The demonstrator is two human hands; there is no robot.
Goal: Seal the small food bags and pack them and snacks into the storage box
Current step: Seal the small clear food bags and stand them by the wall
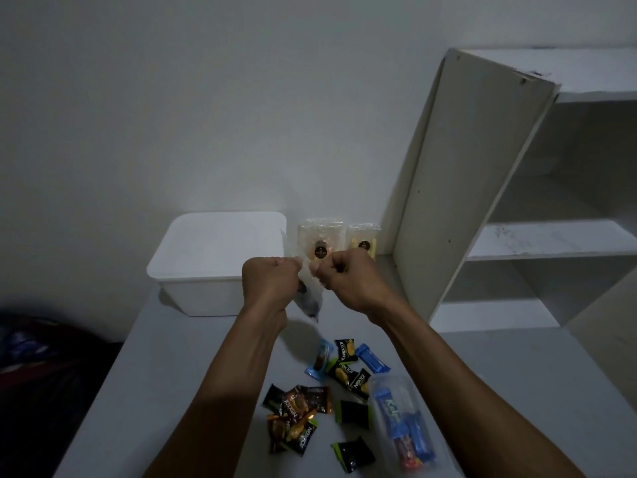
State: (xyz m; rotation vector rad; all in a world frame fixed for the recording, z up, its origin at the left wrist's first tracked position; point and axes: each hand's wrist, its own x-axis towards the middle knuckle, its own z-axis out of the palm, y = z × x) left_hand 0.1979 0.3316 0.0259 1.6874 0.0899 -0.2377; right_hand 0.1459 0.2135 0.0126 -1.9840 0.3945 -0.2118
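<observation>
The room is dim, and the small clear food bag (307, 291) held up between the two hands is hard to read — its contents show only as a dark blur near the bottom, and whether its top is sealed cannot be told. The left hand (267, 281) and right hand (344, 281) each pinch the bag's upper edge with curled fingers, knuckles toward the camera, above the grey table (193, 374). Behind them sits the white storage box (220, 260), lid on, so its inside is hidden. Two wrapped packets (322, 241) with dark round labels lean against the wall just beside the box, partly hidden by the hands. About a dozen loose snack packets (339, 367) lie scattered on the table — overlapping, so the count is rough. A clear container (401, 420) at the right holds several blue and red bars.
</observation>
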